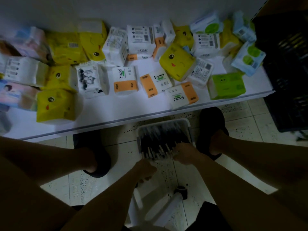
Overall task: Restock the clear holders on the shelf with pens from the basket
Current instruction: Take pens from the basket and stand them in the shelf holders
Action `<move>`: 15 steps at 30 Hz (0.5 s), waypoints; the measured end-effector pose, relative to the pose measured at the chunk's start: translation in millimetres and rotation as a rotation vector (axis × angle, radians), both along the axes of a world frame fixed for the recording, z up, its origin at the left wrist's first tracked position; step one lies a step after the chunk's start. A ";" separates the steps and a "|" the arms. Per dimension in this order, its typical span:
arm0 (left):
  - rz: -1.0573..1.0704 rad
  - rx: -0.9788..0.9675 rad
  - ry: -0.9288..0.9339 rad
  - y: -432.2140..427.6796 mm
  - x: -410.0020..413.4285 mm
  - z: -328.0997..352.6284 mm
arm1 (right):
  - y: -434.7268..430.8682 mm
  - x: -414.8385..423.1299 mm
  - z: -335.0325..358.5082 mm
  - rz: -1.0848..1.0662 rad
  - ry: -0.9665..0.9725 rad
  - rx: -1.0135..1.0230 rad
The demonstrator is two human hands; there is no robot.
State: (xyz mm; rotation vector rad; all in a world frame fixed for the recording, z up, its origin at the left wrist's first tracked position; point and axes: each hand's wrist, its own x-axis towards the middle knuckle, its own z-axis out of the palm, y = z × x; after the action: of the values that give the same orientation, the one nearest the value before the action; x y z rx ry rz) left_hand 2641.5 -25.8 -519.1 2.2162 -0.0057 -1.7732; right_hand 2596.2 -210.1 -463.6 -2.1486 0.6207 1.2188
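Note:
A white basket (187,125) stands on the tiled floor between my two feet, just in front of the low shelf. It is full of dark pens (160,140) with pale ends that lie side by side. My right hand (183,154) rests on the pens at the basket's near right corner, fingers closed over several of them. My left hand (145,169) is curled at the basket's near edge; the dim, blurred picture hides whether it holds anything. No clear holder is in view.
The white shelf (116,120) carries many tissue packs in yellow, white, orange and green. A black crate (286,80) stands at the right. My dark shoes (93,147) flank the basket. A pale tube with a dark end (176,197) lies on the floor below my hands.

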 end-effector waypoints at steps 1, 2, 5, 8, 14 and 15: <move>0.074 -0.012 0.054 -4.1 -1.7 3.3 | 2.0 -0.6 -4.7 0.018 0.019 0.003; 0.146 -0.032 0.107 -8.3 -2.4 6.3 | 4.7 -1.3 -8.7 0.029 0.030 0.017; 0.348 -0.082 0.204 -15.0 0.1 15.1 | 15.2 -5.2 -17.6 0.069 0.032 0.047; 0.475 -0.103 0.212 -11.9 5.3 19.8 | 27.1 -7.3 -27.8 0.108 0.010 0.045; 0.423 -0.135 0.093 -11.3 10.6 20.6 | 38.5 -5.7 -38.9 0.148 0.011 0.082; 0.361 -0.143 0.056 -12.3 11.3 21.8 | 35.9 -4.7 -40.2 0.162 0.021 0.091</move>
State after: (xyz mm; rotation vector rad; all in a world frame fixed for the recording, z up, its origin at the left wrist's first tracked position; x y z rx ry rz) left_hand 2652.9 -38.1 -497.3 1.9235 0.2550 -1.5812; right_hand 2591.5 -174.2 -503.8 -2.1453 0.3975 1.3303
